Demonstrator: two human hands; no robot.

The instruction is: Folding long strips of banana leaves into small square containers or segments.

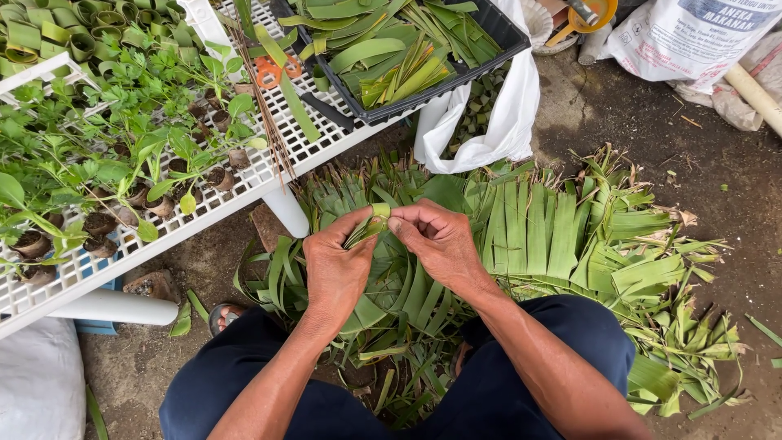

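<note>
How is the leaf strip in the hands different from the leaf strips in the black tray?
The leaf strip in the hands is single and bent into a curl between the left hand and right hand; the tray strips are many, lying loose and mostly straight in the black tray. All are green.

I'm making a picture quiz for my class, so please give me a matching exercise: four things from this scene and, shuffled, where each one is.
Things:
1. leaf strip
2. orange scissors
3. black tray
4. seedlings

Places:
A. at the far end of the white rack, full of cut leaves
B. in small leaf pots on the rack
C. pinched between the left hand and right hand
D. lying flat on the rack beside the tray

Pairs: 1-C, 2-D, 3-A, 4-B
</note>
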